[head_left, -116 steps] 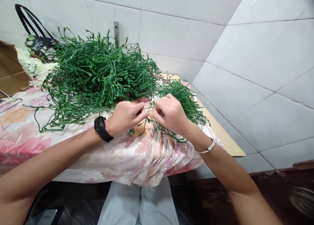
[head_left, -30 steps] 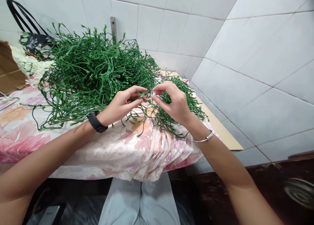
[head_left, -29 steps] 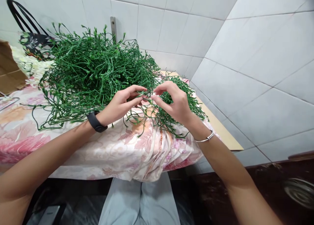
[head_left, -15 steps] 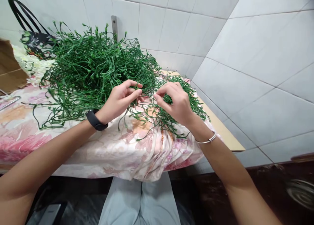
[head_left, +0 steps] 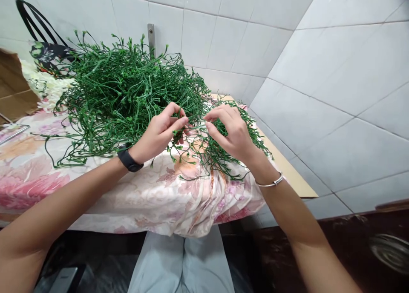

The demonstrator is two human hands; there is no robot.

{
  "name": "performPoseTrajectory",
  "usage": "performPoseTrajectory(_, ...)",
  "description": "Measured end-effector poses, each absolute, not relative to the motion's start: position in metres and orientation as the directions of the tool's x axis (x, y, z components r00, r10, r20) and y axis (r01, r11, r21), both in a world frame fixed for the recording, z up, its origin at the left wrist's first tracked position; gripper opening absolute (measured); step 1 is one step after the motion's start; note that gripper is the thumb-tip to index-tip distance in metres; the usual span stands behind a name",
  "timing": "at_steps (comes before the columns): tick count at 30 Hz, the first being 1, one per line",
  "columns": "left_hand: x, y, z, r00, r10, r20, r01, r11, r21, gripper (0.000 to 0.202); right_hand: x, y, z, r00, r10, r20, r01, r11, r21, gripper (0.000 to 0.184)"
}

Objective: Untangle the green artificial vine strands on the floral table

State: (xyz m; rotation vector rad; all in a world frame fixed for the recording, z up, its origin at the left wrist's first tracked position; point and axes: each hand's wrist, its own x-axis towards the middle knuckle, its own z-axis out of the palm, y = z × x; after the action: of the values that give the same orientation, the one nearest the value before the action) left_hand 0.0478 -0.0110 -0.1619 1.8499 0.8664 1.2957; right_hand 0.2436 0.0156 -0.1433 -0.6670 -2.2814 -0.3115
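Observation:
My left hand (head_left: 161,131), with a black band on its wrist, is closed on a green artificial flower stem (head_left: 177,136). Across the gap to my right hand (head_left: 232,133) runs a thin pale-green strand (head_left: 196,126), seemingly part of that stem. The thumb and forefinger of my right hand pinch the strand's far end. Behind my left hand rises a large tangled heap of green stems (head_left: 128,88) with small budlike tips. A smaller pile of stems (head_left: 220,156) lies under and beside my right hand.
A floral cloth (head_left: 128,199) covers the table, bunched at its front edge. White flowers (head_left: 53,86), a cardboard piece (head_left: 14,82) and a black floral bag (head_left: 51,56) are at the left. A board edge (head_left: 287,169) juts out near the tiled wall (head_left: 319,105) on the right.
A pale strand now shows stretched between my hands, where it could hardly be seen before. Both hands have shifted slightly right, and the view has moved a little.

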Motion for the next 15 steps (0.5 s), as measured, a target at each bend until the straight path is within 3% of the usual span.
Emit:
performPoseTrajectory(4, 0.050, -0.015, -0.166, 0.337, 0.791, 0.511, 0.254, -0.599, 0.759, 0.011, 0.239, 0.013, -0.147, -0.685, 0.358, 0.634, 0.468, 0.884, 0.006, 0.014)
performPoseTrajectory(8, 0.050, -0.016, -0.168, 0.386, 0.709, 0.590, 0.371, -0.705, 0.604, 0.013, 0.234, 0.014, -0.153, -0.761, 0.301, 0.575, 0.432, 0.896, 0.103, 0.019)
performPoseTrajectory(11, 0.049, -0.016, -0.164, 0.437, 0.620, 0.652, 0.326, -0.785, 0.527, 0.015, 0.235, 0.015, -0.152, -0.702, 0.272, 0.659, 0.518, 0.830, 0.209, 0.020)
performPoseTrajectory(15, 0.048, -0.022, -0.156, 0.445, 0.500, 0.743, 0.307, -0.864, 0.398, 0.020, 0.239, 0.013, -0.149, -0.593, 0.228, 0.772, 0.623, 0.737, 0.261, 0.019)
